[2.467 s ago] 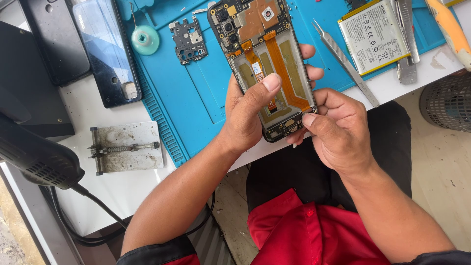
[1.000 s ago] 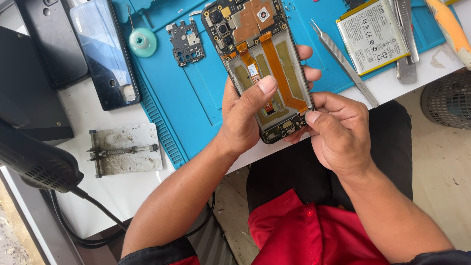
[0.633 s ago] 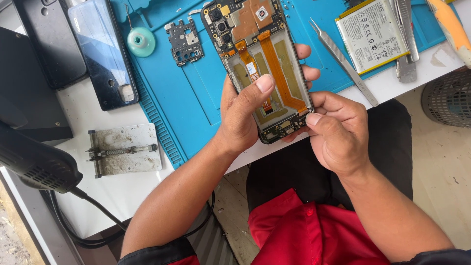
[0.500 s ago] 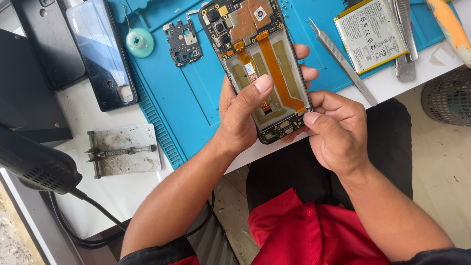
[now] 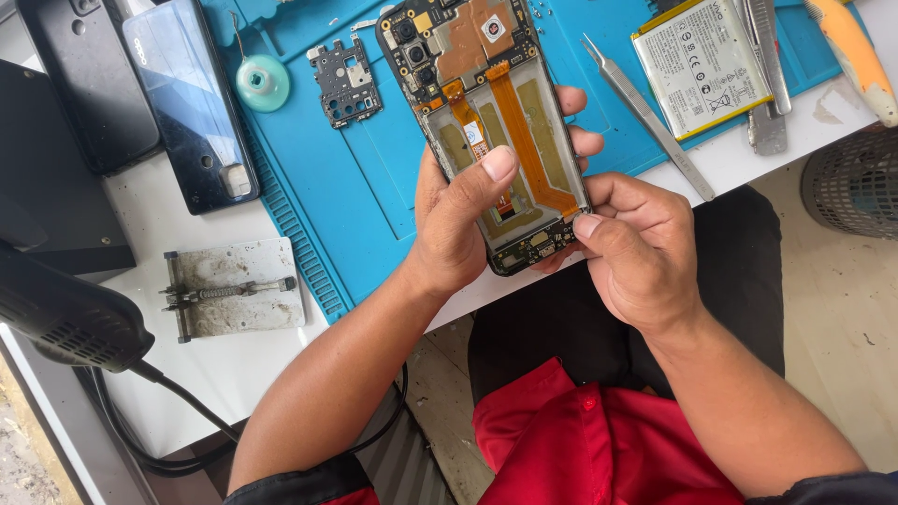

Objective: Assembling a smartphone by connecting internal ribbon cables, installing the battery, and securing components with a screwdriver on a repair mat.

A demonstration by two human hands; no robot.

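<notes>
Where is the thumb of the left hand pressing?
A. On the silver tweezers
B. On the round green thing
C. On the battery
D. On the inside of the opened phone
D: the left hand lays its thumb across the middle of the opened phone, by the orange ribbon cables.

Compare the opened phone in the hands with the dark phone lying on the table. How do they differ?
The opened phone is held by the left hand and right hand; the dark phone lies untouched. The opened phone shows orange cables and circuit boards; the dark phone shows a closed glossy surface. Both are slim rectangles.
</notes>
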